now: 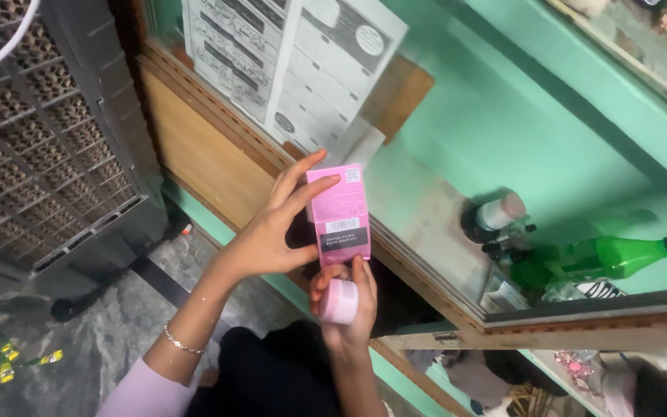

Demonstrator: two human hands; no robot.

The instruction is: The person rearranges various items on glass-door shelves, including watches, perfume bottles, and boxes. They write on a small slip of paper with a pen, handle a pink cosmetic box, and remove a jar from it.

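Holding a pink box upright, long axis nearly vertical, my left hand pinches its upper edge with fingers and thumb. Just below, touching the box's bottom, my right hand wraps a small pink jar. Behind stand a glass-fronted cabinet, papers and a green bottle.

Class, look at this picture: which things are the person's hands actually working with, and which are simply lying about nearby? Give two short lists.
In hand:
pink carton, held by the left hand
small pink jar, held in the right hand

Lying about:
green bottle on the shelf
dark bottle with pale cap
printed paper sheets on the glass
dark grille unit
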